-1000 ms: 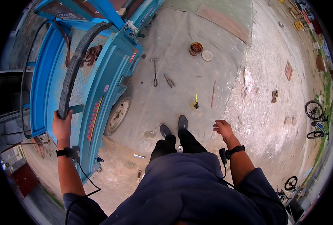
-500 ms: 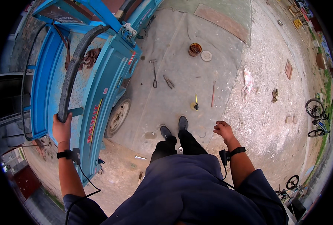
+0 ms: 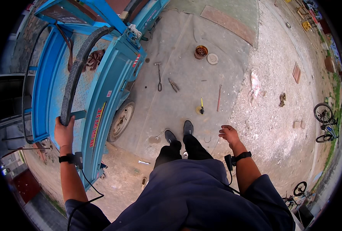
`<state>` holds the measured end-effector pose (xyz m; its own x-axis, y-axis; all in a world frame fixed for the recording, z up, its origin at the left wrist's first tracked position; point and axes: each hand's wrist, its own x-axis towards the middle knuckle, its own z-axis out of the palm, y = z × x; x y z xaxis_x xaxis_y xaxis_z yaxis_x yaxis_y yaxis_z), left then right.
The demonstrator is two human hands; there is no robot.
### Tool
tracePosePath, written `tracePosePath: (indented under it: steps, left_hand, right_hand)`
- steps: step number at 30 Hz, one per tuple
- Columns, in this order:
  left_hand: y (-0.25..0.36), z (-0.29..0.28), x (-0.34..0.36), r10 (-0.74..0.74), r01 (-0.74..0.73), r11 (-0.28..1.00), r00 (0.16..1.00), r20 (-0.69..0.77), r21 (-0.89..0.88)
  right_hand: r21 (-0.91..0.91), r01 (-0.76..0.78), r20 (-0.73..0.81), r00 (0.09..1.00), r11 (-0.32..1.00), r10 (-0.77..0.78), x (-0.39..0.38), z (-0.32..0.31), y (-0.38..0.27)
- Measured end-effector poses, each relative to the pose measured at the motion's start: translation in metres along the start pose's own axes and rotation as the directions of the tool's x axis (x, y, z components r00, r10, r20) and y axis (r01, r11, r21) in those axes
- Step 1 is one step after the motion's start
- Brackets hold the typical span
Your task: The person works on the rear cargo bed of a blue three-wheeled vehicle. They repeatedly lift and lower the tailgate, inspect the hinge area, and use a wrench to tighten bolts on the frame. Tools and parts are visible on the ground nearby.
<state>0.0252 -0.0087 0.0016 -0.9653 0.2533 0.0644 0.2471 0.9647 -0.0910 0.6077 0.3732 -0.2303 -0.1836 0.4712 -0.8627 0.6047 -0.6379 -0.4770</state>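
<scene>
My left hand [image 3: 64, 133] grips the lower end of a thick, dark, curved bar [image 3: 77, 71], which arches over the bed of a blue cargo vehicle [image 3: 98, 96]. A short teal bracket [image 3: 78, 114] juts beside the fingers. My right hand [image 3: 228, 135] hangs in the air over the ground at my right, empty, with fingers slightly curled and apart. Brown crumpled straps [image 3: 94, 60] lie in the vehicle's bed. A wheel [image 3: 121, 120] shows below its side panel.
On the paved ground lie a hammer [image 3: 158, 64], pliers [image 3: 173, 84], a yellow-and-black tool [image 3: 202, 107], a red rod [image 3: 219, 98] and a wrench [image 3: 143, 161], near a rusty bucket [image 3: 201, 52] and its lid [image 3: 212, 59]. Bicycles [image 3: 324, 121] stand at the right, beside pale gravel.
Almost nothing differs. The view has shifted very slightly; my left hand stays on the bar and my right hand stays hanging in about the same place.
</scene>
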Motion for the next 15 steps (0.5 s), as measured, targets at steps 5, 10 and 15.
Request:
tracePosePath:
  steps: [5,10,15]
  left_hand:
    - [-0.0030,0.0020,0.0004,0.001,-0.001,1.000,1.000,-0.004,-0.007]
    - [0.0015,0.0018,-0.0008,0.003,-0.003,1.000,1.000,-0.011,-0.008]
    - [-0.0011,0.0033,-0.0007,-0.001,0.001,1.000,1.000,-0.018,-0.031]
  right_hand:
    - [-0.006,-0.003,0.002,1.000,1.000,0.003,-0.0005,0.0004,0.0004]
    - [0.002,0.013,-0.005,1.000,1.000,-0.013,-0.0013,-0.0030,0.0018]
    - [0.025,0.010,-0.005,1.000,1.000,-0.010,-0.0026,-0.0062,0.0009]
